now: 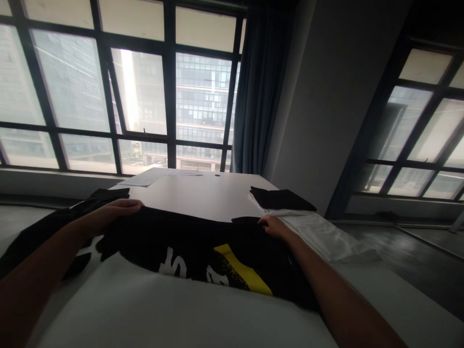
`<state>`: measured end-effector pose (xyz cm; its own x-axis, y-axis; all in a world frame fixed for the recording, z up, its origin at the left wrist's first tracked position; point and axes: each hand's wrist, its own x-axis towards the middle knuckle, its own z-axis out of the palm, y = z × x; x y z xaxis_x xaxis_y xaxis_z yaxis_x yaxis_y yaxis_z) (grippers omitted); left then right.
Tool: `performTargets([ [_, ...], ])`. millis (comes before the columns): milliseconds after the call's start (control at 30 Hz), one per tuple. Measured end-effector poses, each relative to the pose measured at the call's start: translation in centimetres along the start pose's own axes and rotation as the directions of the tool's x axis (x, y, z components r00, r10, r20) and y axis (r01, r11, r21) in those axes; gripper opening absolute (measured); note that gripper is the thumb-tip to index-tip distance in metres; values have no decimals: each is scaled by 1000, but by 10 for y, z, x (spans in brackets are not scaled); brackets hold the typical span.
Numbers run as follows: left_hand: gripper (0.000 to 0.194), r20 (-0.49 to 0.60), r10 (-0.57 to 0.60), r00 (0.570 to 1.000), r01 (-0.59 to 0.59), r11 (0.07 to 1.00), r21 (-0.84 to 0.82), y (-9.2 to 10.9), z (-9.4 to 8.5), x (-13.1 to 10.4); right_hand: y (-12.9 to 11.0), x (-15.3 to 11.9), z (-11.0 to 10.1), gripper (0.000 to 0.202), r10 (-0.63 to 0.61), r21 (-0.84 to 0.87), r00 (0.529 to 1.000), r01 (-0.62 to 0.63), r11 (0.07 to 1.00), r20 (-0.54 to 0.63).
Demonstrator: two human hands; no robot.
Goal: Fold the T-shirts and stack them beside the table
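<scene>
1. The black shirt (145,241) lies across the lower middle of the frame, on the white table (203,195).
2. The left hand (125,208) pinches its upper-left edge; the right hand (272,226) grips its upper-right edge.
3. It seems doubled over already, its print cut off below; it is not yet a neat packet like the folded black cloth (284,199) at right.
</scene>
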<state>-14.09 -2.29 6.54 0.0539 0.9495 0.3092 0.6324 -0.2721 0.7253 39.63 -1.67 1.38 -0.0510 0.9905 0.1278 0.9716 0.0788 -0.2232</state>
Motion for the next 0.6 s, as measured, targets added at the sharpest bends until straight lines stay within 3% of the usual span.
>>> performTargets([
  [100, 54, 186, -49, 981, 64, 995, -76, -16, -10, 3, -1, -1, -4, 33, 41, -59, 997, -45, 997, -62],
  [167, 48, 285, -35, 958, 13, 997, 79, -25, -14, 12, -2, -3, -7, 31, 68, -79, 992, -77, 994, -105],
  [300, 39, 273, 20, 962, -134, 905, 405, -42, -2, 29, -2, -6, -7, 28, 126, -104, 981, -143, 984, -150],
  [467, 53, 286, -5, 958, -149, 846, 512, -60, 19, 31, 5, -4, 0, 26, 42, -82, 992, -52, 995, -122],
  [600, 50, 260, -28, 965, -136, 796, 590, -65, 22, 34, 6, 0, 8, 43, -19, 14, 994, 20, 1000, -106],
])
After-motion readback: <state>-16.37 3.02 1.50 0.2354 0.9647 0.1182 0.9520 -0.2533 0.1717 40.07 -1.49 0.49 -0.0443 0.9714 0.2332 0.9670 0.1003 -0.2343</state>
